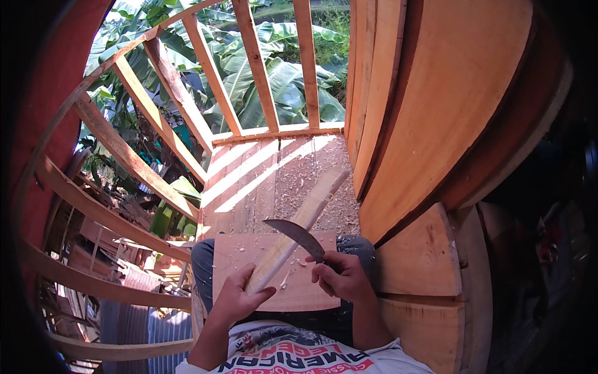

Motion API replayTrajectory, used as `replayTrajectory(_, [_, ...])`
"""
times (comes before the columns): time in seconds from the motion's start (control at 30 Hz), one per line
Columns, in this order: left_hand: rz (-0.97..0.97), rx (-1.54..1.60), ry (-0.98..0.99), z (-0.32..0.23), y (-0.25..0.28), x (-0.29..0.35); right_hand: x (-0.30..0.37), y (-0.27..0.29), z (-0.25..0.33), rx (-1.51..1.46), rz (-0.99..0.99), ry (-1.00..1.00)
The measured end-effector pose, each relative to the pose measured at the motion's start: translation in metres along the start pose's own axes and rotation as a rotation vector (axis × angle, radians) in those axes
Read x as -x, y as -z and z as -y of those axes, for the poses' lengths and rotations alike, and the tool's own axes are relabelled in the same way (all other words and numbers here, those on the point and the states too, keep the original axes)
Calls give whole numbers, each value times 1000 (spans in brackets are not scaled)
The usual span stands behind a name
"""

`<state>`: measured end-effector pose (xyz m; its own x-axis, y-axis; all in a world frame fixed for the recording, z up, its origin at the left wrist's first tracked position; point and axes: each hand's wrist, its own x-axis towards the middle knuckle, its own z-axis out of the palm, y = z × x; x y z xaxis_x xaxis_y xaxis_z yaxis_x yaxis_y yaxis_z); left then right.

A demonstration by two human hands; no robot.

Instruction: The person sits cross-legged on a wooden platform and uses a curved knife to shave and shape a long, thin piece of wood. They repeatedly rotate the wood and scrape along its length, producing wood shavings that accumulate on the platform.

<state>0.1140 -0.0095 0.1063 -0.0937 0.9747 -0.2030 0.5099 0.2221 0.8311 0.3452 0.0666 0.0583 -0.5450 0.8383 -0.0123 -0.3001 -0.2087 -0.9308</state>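
My left hand [242, 295] grips the near end of a long pale wooden stick [302, 218], which slants up and away to the right. In my right hand [339, 274] is a knife with a dark curved blade [299, 239]; its handle is mostly hidden by my fingers. The blade lies across the stick, its tip pointing left past the stick's edge. Whether the edge touches the wood I cannot tell. Under both, a flat wooden board [233, 255] rests across my lap, with a few shavings on it.
Wood shavings [305, 165] litter the plank floor [249, 187] ahead. A slatted wooden railing [205, 81] curves along the front and left, with banana leaves [268, 68] beyond. Large wooden panels [448, 87] stand close on my right, above lower wooden boards [417, 262].
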Motion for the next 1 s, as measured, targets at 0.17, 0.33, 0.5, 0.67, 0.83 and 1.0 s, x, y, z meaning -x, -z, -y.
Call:
replayTrajectory(0.17, [-14,-40,-25,7,1,-1,-8,-7,-8,-224,-134,31])
replayTrajectory(0.33, [-20,-43,-1,8,9,-3,-16,-6,-9,-280,-327,120])
replayTrajectory(0.5, [-29,55,10,2,7,-5,-8,-5,0,-26,150,-28])
replayTrajectory(0.67, [-43,-55,10,10,7,-7,-12,-3,-20,-277,-132,-50])
replayTrajectory(0.83, [-95,-110,-15,8,7,-5,-14,5,-23,-369,-55,-22])
replayTrajectory(1.0, [-186,-323,-91,3,14,6,-7,-6,-8,-327,26,-128])
